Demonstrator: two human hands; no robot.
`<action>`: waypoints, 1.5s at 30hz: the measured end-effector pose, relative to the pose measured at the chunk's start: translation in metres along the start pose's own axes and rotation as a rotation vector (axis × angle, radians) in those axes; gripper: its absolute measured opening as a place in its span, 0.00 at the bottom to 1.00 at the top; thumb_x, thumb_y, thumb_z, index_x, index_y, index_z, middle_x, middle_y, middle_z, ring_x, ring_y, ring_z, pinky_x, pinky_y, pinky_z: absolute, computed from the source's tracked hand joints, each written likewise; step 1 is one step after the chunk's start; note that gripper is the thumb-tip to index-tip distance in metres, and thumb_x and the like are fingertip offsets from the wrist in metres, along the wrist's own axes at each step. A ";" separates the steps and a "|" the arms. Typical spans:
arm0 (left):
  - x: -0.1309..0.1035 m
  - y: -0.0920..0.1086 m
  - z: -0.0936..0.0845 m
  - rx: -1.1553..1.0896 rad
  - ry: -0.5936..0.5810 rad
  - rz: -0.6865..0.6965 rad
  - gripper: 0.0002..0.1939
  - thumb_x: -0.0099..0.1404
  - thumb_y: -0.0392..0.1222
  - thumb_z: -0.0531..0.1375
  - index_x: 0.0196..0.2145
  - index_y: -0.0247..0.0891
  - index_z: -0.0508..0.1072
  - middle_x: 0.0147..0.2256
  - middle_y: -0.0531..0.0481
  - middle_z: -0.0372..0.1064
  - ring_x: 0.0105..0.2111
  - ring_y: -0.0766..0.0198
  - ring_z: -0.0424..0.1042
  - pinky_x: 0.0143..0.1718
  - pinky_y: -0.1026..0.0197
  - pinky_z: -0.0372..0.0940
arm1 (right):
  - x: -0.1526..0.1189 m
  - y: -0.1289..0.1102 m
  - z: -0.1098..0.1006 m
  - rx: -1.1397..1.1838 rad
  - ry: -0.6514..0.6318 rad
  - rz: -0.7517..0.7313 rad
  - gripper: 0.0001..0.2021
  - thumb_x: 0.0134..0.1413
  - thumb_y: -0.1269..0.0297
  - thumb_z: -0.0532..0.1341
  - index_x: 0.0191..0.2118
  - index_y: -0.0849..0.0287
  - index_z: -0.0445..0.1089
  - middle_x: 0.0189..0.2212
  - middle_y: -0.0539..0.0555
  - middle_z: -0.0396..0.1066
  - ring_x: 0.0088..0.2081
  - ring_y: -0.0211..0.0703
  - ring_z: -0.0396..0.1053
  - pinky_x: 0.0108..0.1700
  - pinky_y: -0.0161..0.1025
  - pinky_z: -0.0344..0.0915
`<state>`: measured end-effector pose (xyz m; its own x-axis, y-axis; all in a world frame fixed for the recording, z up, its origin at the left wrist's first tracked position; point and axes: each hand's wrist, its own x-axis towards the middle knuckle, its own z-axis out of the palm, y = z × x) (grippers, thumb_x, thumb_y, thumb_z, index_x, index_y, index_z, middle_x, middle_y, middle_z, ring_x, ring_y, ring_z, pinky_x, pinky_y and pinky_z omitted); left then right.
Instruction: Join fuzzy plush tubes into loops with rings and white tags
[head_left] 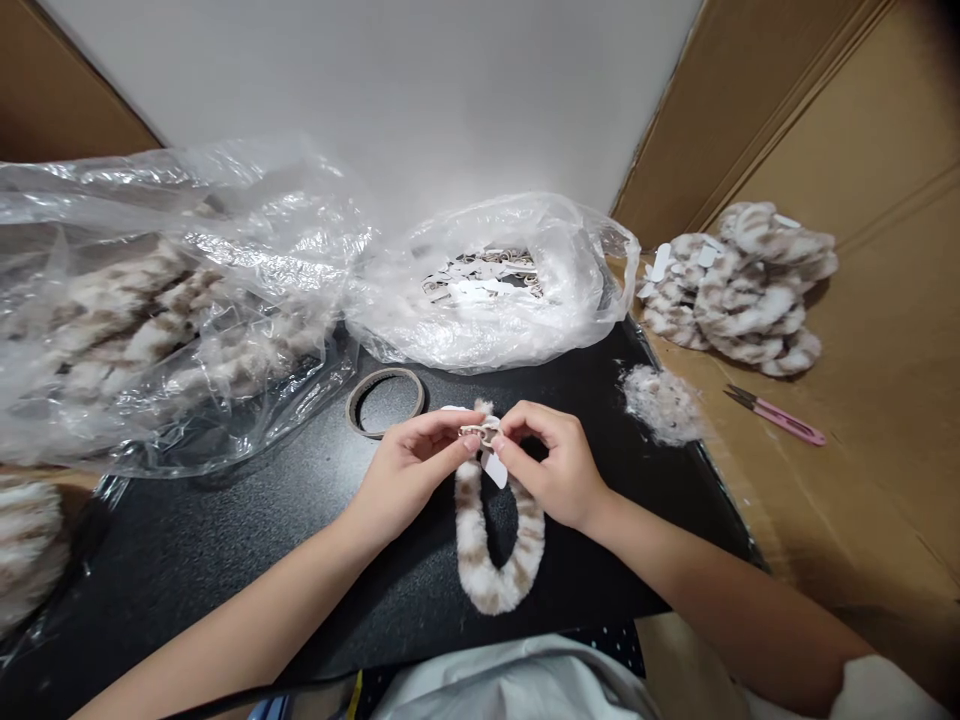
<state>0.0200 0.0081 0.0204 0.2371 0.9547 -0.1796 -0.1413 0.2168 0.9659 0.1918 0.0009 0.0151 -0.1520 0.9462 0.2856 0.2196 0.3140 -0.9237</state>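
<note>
We held a furry loop (495,560) over the near middle of the black tabletop (225,540), its lower curve resting close to the near edge and its top pinched up between our two hands. Our left hand (409,470) had thumb and forefinger closed narrowly on the small pale piece at the loop's top, and our right hand (555,465) met it from the other side, its fingertips pressed on the same spot, where a little white tag (495,470) hung down. Neither hand was spread wide; both were drawn in tight around that joint.

We judged the loop to be very light and soft, its plush pile yielding and a bit slippery under the fingers, so the firm place to grip was the harder fitting at the top rather than the fur itself. Whether that fitting was a clasp or an elastic we could not tell.

Just beyond our left hand lay a thin tan ring (385,402), flat on the tabletop. Toward the far edge sat a clear bag (487,290) holding white tags and rings, and a larger bag (150,310) of furry loops filled the far left corner. At the right edge lay a tuft of fluff (660,402), with pink snips (776,415) and a pile of loops (742,290) on the cardboard (862,500) beyond.
</note>
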 end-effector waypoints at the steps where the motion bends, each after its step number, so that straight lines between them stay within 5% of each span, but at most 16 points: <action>1: 0.000 0.001 0.000 0.002 -0.024 -0.004 0.09 0.54 0.41 0.71 0.34 0.39 0.82 0.33 0.48 0.78 0.34 0.63 0.74 0.39 0.65 0.66 | 0.001 0.000 -0.001 0.048 -0.008 0.042 0.07 0.53 0.67 0.60 0.25 0.58 0.66 0.23 0.49 0.66 0.26 0.37 0.65 0.31 0.35 0.64; 8: 0.000 0.000 -0.004 0.018 -0.081 0.013 0.11 0.57 0.47 0.68 0.27 0.35 0.78 0.26 0.49 0.74 0.29 0.65 0.70 0.35 0.66 0.64 | 0.004 0.000 -0.005 0.347 -0.072 0.259 0.07 0.49 0.65 0.63 0.25 0.58 0.64 0.22 0.47 0.66 0.25 0.35 0.65 0.28 0.32 0.63; 12: 0.001 -0.002 -0.006 -0.117 -0.151 -0.088 0.13 0.57 0.48 0.68 0.26 0.36 0.76 0.26 0.50 0.73 0.29 0.66 0.71 0.34 0.66 0.65 | 0.004 -0.003 -0.006 0.474 -0.118 0.328 0.07 0.46 0.67 0.64 0.25 0.59 0.65 0.21 0.47 0.68 0.24 0.34 0.66 0.27 0.32 0.66; 20: 0.002 0.003 -0.003 -0.331 -0.278 -0.319 0.13 0.55 0.47 0.70 0.28 0.33 0.75 0.28 0.47 0.74 0.28 0.66 0.73 0.33 0.65 0.68 | 0.006 -0.003 -0.007 0.503 -0.083 0.443 0.06 0.42 0.67 0.66 0.25 0.60 0.68 0.20 0.47 0.68 0.21 0.33 0.66 0.23 0.30 0.66; 31: 0.000 -0.006 0.001 -0.423 -0.278 -0.324 0.12 0.55 0.43 0.71 0.32 0.35 0.74 0.29 0.52 0.73 0.27 0.72 0.71 0.33 0.69 0.66 | 0.008 -0.003 -0.009 0.641 -0.217 0.652 0.06 0.39 0.65 0.63 0.22 0.60 0.66 0.18 0.47 0.67 0.18 0.32 0.62 0.19 0.29 0.59; 45: -0.001 -0.013 0.003 -0.406 -0.144 -0.336 0.19 0.44 0.45 0.76 0.31 0.35 0.75 0.28 0.51 0.76 0.27 0.71 0.71 0.33 0.69 0.66 | 0.005 -0.006 -0.010 0.397 -0.255 0.476 0.11 0.49 0.60 0.61 0.24 0.60 0.62 0.20 0.46 0.61 0.22 0.32 0.59 0.21 0.29 0.57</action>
<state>0.0241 0.0040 0.0086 0.4579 0.7883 -0.4110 -0.3887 0.5933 0.7050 0.1990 0.0047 0.0248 -0.3596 0.9114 -0.2002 -0.0453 -0.2314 -0.9718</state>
